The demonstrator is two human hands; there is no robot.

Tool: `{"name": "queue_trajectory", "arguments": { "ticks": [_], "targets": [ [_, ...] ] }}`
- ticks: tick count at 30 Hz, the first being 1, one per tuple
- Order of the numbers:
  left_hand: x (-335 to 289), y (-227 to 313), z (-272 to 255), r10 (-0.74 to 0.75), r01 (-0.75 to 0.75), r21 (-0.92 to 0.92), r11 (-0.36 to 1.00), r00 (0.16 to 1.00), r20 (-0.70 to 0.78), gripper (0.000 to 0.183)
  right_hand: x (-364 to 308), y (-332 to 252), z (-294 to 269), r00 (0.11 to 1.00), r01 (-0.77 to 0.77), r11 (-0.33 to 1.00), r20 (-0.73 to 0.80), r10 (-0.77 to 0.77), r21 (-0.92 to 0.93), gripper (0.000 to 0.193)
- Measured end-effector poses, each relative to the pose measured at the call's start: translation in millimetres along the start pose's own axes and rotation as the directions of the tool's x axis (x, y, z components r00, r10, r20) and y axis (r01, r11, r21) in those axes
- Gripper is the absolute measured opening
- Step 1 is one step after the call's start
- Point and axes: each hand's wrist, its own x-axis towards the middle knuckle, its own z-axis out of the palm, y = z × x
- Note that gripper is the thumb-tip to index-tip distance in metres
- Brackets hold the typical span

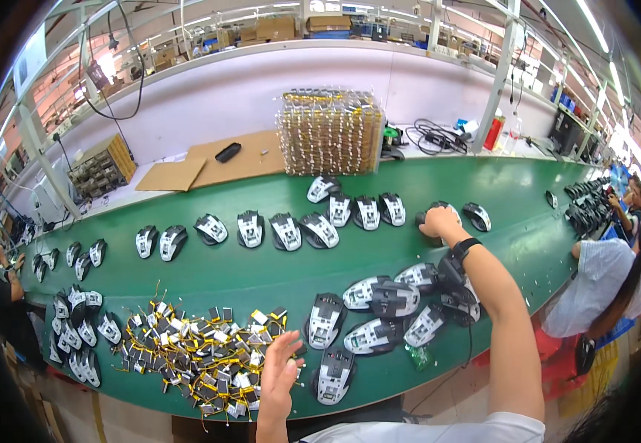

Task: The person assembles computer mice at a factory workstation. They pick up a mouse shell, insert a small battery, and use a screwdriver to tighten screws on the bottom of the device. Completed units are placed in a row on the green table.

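Table (pixel 239 277): green, long, bending across the head view, with a pale wall (pixel 217 85) along its far side.
Overhead: strip lights (pixel 594 26); cartons (pixel 276 29) show beyond the wall.
People: 1 co-worker in black (pixel 11 310) at the left end, 1 in white (pixel 594 284) on the right.
Right hand (pixel 442 224): stretched out over the table, fingers curled down around a mouse (pixel 430 240); how firmly I cannot tell.
Held spot: that mouse is directly under the palm, past the near mice (pixel 374 336), and mostly hidden by the hand; another mouse (pixel 477 216) lies just to its right.
Left hand (pixel 279 375): upright, fingers loosely apart, nothing seen in it, at the right edge of the heaped batteries (pixel 206 354).
Far row (pixel 285 232): mice, pale undersides up, left of the right hand.
Tray stack (pixel 328 133): clear, tall, near the wall, beside cardboard (pixel 246 156).
Cables (pixel 438 136): black, coiled, left of a red bottle (pixel 493 133).
In the way: the right forearm (pixel 514 332) and its black wristband (pixel 466 248), close by the near mice's right edge.
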Motion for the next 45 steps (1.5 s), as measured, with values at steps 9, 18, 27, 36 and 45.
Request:
{"name": "queue_trajectory", "arguments": {
  "ticks": [9, 18, 27, 36, 45],
  "targets": [
    [-3, 14, -22, 0.065, -0.063, 0.086, 0.994, 0.998, -0.027, 0.044, 82, -80, -4, 0.992, 0.036, 0.875, -0.123, 0.028, 0.482, 0.063],
    [-26, 27, -54, 0.121, -0.124, -0.010, 0.992, 0.979, -0.163, 0.037, 79, -84, 17, 0.968, 0.027, 0.938, -0.243, 0.062, 0.346, 0.065],
    [-38, 7, -53, 0.074, -0.108, -0.239, 0.965, 0.986, -0.147, 0.074, -178, -180, -96, 0.595, 0.761, 0.214, -0.529, -0.605, 0.612, 0.053],
    [-51, -6, -56, 0.053, -0.089, -0.742, 0.665, 0.996, -0.071, 0.091, -216, -234, -91, 0.240, 0.839, -0.037, -0.430, -0.870, 0.543, 0.017],
    [-58, -15, -62, 0.075, -0.042, -0.759, 0.650, 0.997, 0.009, 0.084, -182, -282, -32, -0.153, 0.987, -0.161, -0.334, -0.930, -0.003, 0.008]
  ]
}}
